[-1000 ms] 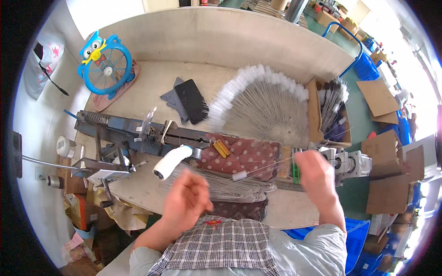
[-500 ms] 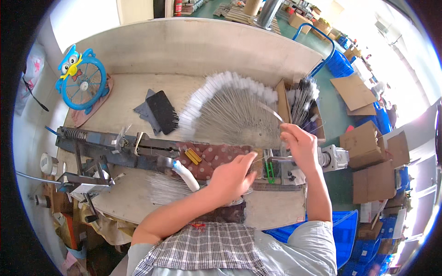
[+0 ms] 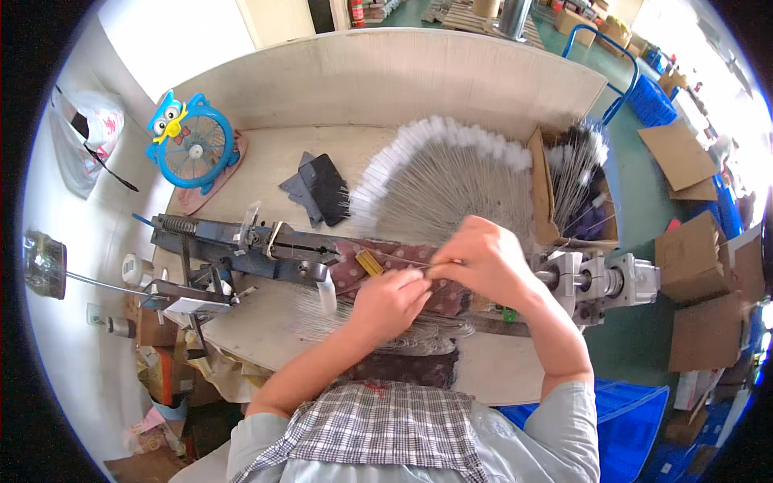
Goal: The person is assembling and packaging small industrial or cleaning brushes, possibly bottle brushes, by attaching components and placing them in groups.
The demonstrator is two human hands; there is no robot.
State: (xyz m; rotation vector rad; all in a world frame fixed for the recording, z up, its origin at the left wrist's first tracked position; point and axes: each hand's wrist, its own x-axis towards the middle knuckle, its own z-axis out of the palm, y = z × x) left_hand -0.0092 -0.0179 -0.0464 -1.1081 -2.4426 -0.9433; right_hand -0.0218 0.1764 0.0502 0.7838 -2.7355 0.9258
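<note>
A thin, silver-grey metal wire (image 3: 405, 260) is running leftward from the bare right hand (image 3: 489, 262), its long axis lying roughly left to right and dipping slightly toward that hand. The right hand is holding its fingers narrow, seemingly pinching the wire; the bare left hand (image 3: 391, 303) is meeting it just to the left and nearer the body, fingers drawn together, but whatever they are gripping is hidden. Both hands are working above the dusky-red, polka-dotted cloth pad (image 3: 448, 303) on the pale table (image 3: 270, 161). Beyond them, nearer the right hand, white-tipped wire brushes (image 3: 451, 181) are spreading in a fan.
</note>
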